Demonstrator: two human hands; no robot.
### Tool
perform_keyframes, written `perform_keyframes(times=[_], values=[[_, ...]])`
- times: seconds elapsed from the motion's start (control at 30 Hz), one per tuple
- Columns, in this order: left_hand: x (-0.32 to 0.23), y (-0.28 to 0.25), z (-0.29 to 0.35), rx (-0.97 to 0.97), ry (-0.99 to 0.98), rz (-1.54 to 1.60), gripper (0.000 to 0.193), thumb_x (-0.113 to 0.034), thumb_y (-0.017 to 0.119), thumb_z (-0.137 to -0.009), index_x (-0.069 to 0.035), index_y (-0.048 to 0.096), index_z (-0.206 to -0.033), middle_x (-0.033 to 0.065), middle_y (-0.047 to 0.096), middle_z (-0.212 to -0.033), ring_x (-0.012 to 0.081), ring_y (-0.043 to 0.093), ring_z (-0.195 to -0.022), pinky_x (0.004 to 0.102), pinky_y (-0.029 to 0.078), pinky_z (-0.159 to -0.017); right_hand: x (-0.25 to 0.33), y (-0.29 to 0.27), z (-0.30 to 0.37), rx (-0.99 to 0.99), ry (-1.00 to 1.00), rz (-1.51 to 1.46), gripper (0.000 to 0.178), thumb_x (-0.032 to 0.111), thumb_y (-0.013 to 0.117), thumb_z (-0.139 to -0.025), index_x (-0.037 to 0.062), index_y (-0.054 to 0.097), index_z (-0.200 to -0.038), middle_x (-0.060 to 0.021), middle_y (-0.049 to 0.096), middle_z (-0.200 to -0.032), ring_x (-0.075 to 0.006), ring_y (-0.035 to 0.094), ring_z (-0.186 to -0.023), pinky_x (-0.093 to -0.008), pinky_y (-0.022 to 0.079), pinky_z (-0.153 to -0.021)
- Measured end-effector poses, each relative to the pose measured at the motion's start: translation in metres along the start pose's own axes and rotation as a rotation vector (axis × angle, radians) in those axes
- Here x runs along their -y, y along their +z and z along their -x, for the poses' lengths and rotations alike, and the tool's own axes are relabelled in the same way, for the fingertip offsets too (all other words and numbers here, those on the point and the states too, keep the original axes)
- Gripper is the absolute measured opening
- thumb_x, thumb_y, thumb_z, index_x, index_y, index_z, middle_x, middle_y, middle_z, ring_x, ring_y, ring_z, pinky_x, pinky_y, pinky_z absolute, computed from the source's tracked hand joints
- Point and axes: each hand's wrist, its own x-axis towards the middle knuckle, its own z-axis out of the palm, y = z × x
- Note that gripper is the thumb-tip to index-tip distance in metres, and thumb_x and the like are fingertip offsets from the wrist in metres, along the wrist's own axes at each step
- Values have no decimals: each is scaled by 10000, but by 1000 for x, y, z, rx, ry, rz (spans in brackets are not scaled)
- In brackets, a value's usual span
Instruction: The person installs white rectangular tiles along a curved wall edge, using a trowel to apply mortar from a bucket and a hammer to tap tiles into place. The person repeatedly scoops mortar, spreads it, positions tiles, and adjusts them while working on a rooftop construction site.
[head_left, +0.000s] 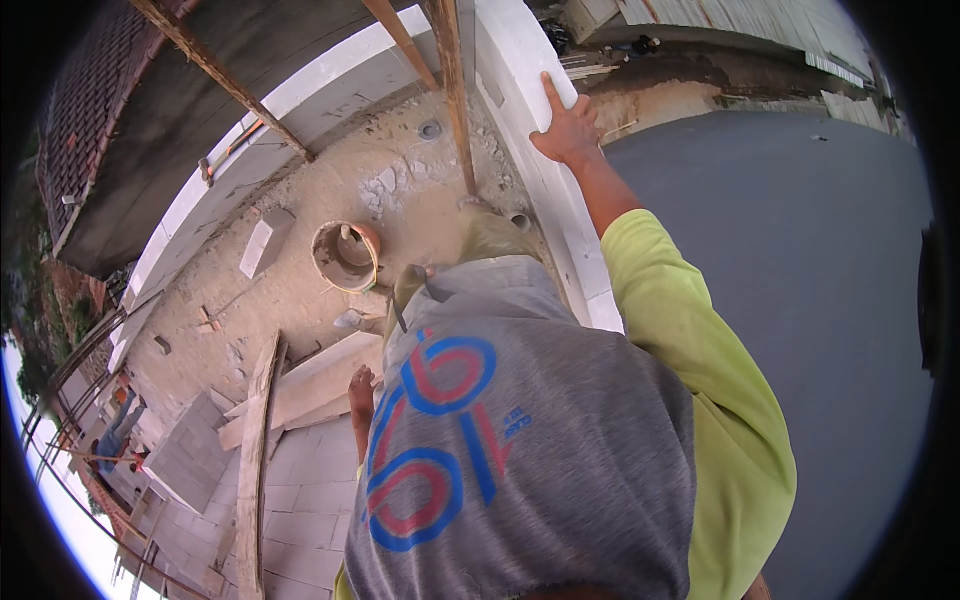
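My right hand (570,132) lies with fingers spread on the top of a white block wall (515,60), which runs along my right side. Its index finger points along the wall, and I see nothing held. Low at my left side hangs my left hand (362,388), small in view, with its fingers curled and no object visible in them. Ahead of it on the dusty floor stands a round mortar-stained bucket (368,278), with something pale inside that I cannot make out. A loose white block (266,243) lies left of the bucket.
Slanting wooden poles (456,100) rise ahead of me. Wooden planks (256,480) lie at lower left, near stacked blocks (190,460). A tool with orange parts (207,172) rests on the curved left wall (165,250). A short grey pipe (520,222) stands by my feet. Another person (118,440) is far left.
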Motion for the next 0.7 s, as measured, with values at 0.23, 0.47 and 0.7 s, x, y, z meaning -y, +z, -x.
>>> perform_keyframes(times=[0.23, 0.47, 0.7], values=[[-71, 52, 19, -6, -135, -3, 609, -371, 652, -1083, -99, 527, -1613, 129, 707, -1408, 246, 726, -1024, 356, 545, -776, -6, 20, -10, -78, -11, 67, 1236, 408, 834, -858, 599, -35, -1716, -234, 354, -1520, -511, 453, -1357, -726, 458, -1068], [-114, 48, -42, 11, 134, -194, 474, -337, 678, -1066, -67, 678, -1456, 101, 755, -1223, 189, 726, -929, 346, 564, -748, 21, 17, -1, -79, -5, 124, 1252, 434, 841, -841, 566, -31, -1729, -253, 356, -1545, -506, 422, -1427, -720, 445, -1092], [-325, 3, -241, -32, 311, 97, 512, -437, 661, -1097, -12, 681, -1381, 140, 765, -1157, 190, 737, -859, 340, 590, -722, 29, 14, 13, -278, -68, 182, 1184, 557, 852, -870, 441, 87, -1766, -316, 279, -1695, -511, 345, -1549, -708, 374, -1179]])
